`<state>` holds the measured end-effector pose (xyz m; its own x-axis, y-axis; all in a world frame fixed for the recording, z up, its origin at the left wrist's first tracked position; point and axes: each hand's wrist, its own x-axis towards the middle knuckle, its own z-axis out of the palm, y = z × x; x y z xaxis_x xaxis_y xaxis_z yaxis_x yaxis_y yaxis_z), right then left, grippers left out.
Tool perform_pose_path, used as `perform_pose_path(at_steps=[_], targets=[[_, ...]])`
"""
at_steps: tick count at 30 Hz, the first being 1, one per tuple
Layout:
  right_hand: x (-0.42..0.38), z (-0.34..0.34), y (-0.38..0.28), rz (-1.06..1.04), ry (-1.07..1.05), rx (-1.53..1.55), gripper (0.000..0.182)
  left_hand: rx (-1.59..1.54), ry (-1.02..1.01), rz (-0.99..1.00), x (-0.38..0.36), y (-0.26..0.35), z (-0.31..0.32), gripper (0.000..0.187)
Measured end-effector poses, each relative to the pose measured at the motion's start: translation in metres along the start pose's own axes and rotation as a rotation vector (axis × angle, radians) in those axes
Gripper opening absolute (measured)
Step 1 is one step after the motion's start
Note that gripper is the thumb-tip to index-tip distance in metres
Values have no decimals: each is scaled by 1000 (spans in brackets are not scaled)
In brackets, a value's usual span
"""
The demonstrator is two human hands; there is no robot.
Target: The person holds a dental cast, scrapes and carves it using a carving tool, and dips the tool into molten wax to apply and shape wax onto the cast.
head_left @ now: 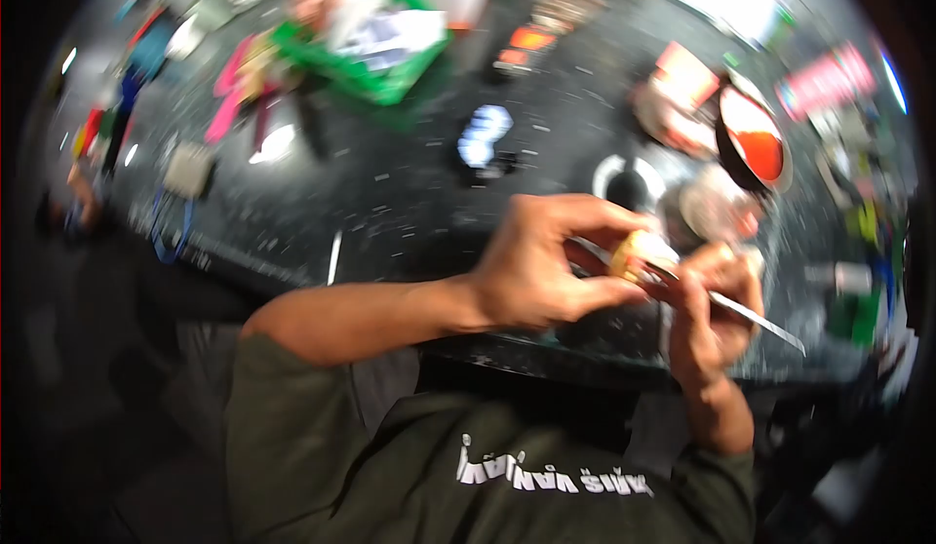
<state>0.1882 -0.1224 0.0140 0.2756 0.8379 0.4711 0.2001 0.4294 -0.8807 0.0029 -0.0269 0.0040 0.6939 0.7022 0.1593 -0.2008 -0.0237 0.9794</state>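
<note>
Near the front edge of the dark table (pixel 390 208), my left hand (pixel 526 266) pinches a small rounded yellowish piece (pixel 632 253) with some reddish colour on it. Thumb and fingertips close around its left side. My right hand (pixel 717 310) grips a slim metal hand tool (pixel 765 324) like a pen, its long shaft pointing down to the right. The tool's working end meets or lies very close to the piece; blur hides whether they touch.
A dark-rimmed bowl with red-orange contents (pixel 759 154) and a clear glass jar (pixel 717 203) stand beyond my right hand. Farther back are a green basket (pixel 390 91) of blurred items and a pink cylinder (pixel 829 81). A small grey box (pixel 189 170) lies at left.
</note>
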Motion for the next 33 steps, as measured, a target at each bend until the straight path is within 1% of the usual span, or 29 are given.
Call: perform_pose_path(at_steps=[2,5,8,9,10,11,13,16,17,19,21,24,28,31,33], targets=[[-3,-3,-3,83,-6,5,16,24,14,73,2,0,-2,54],[-7,-9,-1,139,-30,-18,14,19,45,149,1,-3,-2,53],[-6,1,-7,187,37,90,14,44,51,121,0,5,-3,52],[-3,2,-8,170,36,104,14,49,39,104,1,4,-4,52],[0,4,-9,158,24,115,12,26,44,139,2,0,-2,53],[2,5,-10,147,19,121,10,-79,17,49,1,-3,0,55],[2,4,-6,88,-23,107,10,-68,1,36,2,-2,-1,52],[2,1,-10,71,-98,65,14,-108,-13,-125,0,11,-3,42],[1,0,-9,67,-121,35,14,-91,-7,-56,0,7,-3,44],[3,2,-13,91,-132,14,14,-134,-18,-136,1,13,-5,43],[4,5,-13,104,-123,39,17,-140,-22,-86,2,10,-4,43],[6,-4,-9,8,-242,-13,22,-154,-40,-66,2,9,-4,43],[7,-3,-15,-13,-219,-83,27,-191,-42,-96,0,14,-2,43],[7,-2,-14,-52,-167,-67,27,-162,-43,-113,1,12,-3,42],[9,-4,-13,-125,-188,-107,27,-139,-38,-115,-1,11,-3,42]])
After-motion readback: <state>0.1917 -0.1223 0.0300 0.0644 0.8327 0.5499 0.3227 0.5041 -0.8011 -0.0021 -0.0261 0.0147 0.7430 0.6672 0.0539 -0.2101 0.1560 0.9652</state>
